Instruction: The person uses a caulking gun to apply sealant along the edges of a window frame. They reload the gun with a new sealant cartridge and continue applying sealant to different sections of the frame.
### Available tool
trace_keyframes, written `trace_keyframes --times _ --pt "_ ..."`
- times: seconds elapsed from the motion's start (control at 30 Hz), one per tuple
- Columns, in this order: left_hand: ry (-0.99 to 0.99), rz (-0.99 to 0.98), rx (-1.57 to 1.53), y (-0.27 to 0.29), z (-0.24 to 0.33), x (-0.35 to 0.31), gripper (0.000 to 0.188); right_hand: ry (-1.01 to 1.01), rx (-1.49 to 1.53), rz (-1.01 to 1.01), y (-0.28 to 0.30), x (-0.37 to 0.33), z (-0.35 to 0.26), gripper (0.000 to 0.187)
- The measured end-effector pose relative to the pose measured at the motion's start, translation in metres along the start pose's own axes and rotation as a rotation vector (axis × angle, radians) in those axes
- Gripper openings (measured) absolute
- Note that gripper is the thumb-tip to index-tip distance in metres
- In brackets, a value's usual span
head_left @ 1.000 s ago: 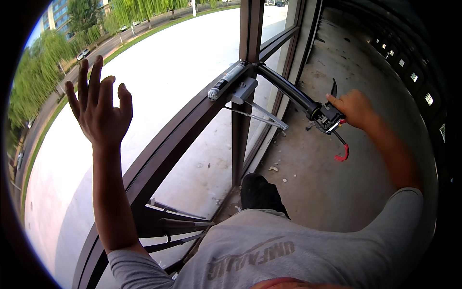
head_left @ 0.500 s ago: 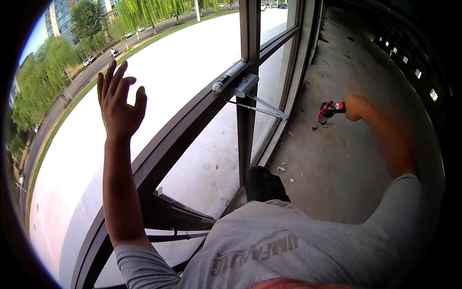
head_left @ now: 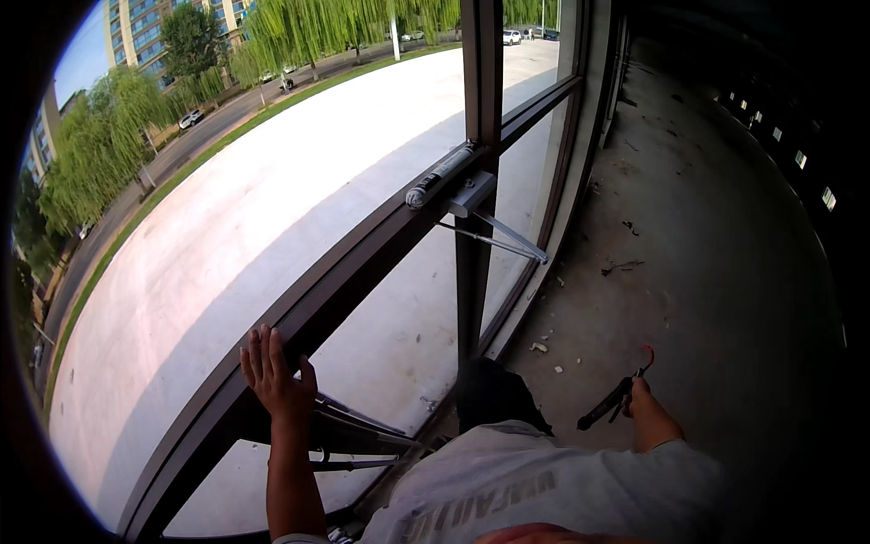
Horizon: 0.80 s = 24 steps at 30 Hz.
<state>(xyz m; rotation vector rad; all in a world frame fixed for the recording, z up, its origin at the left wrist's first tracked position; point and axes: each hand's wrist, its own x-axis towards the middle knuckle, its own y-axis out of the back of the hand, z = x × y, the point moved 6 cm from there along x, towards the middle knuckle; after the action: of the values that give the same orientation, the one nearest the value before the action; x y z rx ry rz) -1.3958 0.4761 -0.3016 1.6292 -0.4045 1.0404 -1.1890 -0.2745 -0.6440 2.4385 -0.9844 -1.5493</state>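
My left hand (head_left: 279, 379) lies with its fingers stretched out on the brown metal window frame (head_left: 362, 240), holding nothing. Low on the right, my right hand (head_left: 640, 399) is closed round a black caulking gun (head_left: 605, 405) with a curved red end; most of its grip is hidden in my fingers. Farther along the frame's top rests a sausage-shaped sealant pack (head_left: 439, 179), silvery with dark print. Right beside it, a grey door closer (head_left: 472, 194) is fixed to the frame, its thin arms reaching to the right.
A dark upright post (head_left: 483, 82) rises beyond the door closer. Below on the right spreads a grey concrete floor (head_left: 625, 308) with scattered rubble (head_left: 539, 347). Pale paving (head_left: 181, 290) lies outside, with willows and a road behind. Dark stays (head_left: 358, 464) cross below the frame.
My left hand has come down from the air onto the frame. My right hand has drawn back toward my body with the caulking gun, which has turned. The view has shifted slightly.
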Motion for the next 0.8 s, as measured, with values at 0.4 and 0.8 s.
trace_keyframes --times 0.4,0.8 --pt "0.043 -0.119 0.198 -0.014 0.012 -0.01 0.067 0.077 -0.61 -0.32 -0.128 0.078 0.021 0.018" --pt "0.043 -0.083 0.204 -0.026 0.014 -0.009 0.07 0.555 -1.274 -0.392 -0.198 0.073 -0.007 0.048"
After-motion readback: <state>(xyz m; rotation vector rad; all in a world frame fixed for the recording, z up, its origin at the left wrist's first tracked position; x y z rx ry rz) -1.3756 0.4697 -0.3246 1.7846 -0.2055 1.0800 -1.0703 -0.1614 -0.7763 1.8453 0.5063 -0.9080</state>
